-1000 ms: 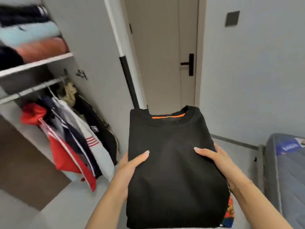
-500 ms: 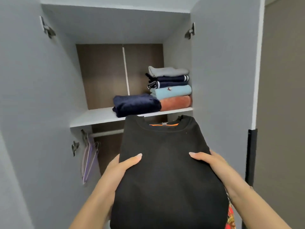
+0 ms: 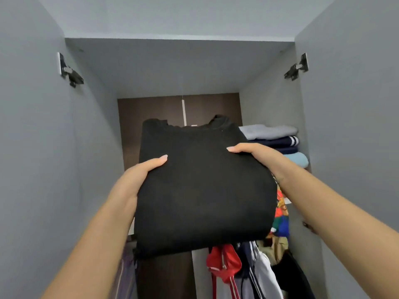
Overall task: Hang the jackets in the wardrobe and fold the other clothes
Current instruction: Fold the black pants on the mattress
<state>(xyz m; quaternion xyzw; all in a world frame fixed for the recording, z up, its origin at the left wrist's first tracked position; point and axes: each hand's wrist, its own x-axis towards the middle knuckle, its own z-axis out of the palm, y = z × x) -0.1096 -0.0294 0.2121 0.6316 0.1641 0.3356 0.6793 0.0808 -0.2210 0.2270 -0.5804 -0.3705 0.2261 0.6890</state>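
We hold a folded black sweater (image 3: 200, 186) up inside the open wardrobe (image 3: 336, 126). Our left hand (image 3: 138, 178) and right hand (image 3: 257, 154) grip its sides, thumbs on top. Folded clothes (image 3: 278, 143) are stacked at right; jackets (image 3: 254, 270) hang below.

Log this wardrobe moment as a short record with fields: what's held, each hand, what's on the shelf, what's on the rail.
held item: folded black sweatshirt, raised in front of the upper wardrobe compartment
left hand: left hand grips the sweatshirt's left edge, thumb on top
right hand: right hand grips its right edge, thumb on top
under the sweatshirt: colourful printed garment, partly hidden
shelf: stack of folded clothes at the right, grey on top, navy striped, light blue lower
rail below: hanging jackets, red, white and dark
doors: both open, hinges visible
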